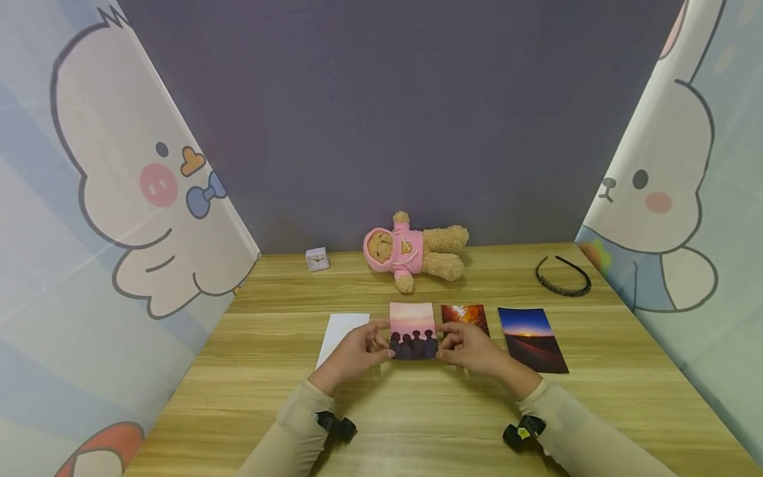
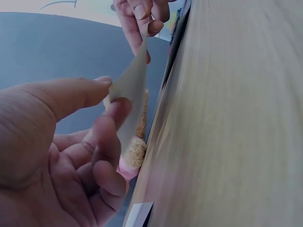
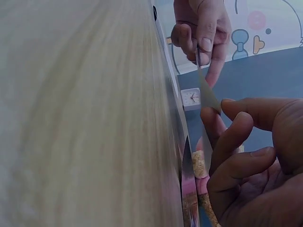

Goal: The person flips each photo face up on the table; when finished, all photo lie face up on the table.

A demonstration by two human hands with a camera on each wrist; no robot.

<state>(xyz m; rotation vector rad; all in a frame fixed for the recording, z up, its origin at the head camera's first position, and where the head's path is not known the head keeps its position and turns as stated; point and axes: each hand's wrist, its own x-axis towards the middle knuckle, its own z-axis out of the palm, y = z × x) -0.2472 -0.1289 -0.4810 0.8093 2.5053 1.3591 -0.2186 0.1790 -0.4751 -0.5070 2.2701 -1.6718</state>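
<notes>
A photo card with a pink sky and dark silhouettes is held above the table between both hands. My left hand pinches its left edge between thumb and fingers; its pale side shows in the left wrist view. At the opposite edge my right hand pinches it the same way, thumb near the lower corner. Behind the right hand lies an autumn-forest photo, partly covered by it. A sunset-road photo lies further right. Beside the left hand is a white sheet, partly hidden.
A teddy bear in a pink hoodie lies at the back of the wooden table. A small white clock stands at back left, and a black headband lies at back right. Printed cartoon panels flank the table.
</notes>
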